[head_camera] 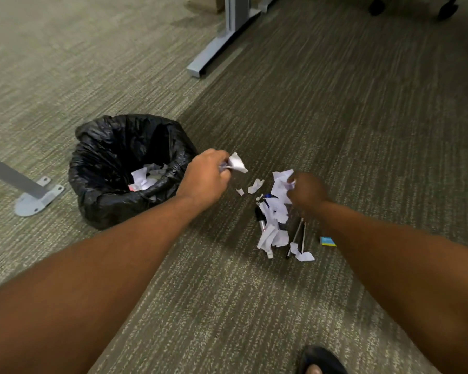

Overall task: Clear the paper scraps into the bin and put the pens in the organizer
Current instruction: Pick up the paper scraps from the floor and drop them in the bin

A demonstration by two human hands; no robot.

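Note:
A bin lined with a black bag (103, 160) stands on the carpet at the left, with white paper scraps lying inside. My left hand (207, 179) is just right of the bin's rim, shut on a crumpled white scrap (236, 163). My right hand (305, 191) is closed on white scraps at the top of a pile of torn paper (273, 222). Pens lie in that pile: a black marker (261, 221) at its left and thin pens (299, 234) at its right. Small loose scraps (255, 186) lie between my hands. No organizer shows.
A grey desk leg with a long foot (222, 41) stands at the back. Another grey leg with a bolted floor plate (35, 199) is left of the bin. A small blue and yellow pad (327, 241) lies by my right forearm. A dark shoe (320, 360) shows at the bottom.

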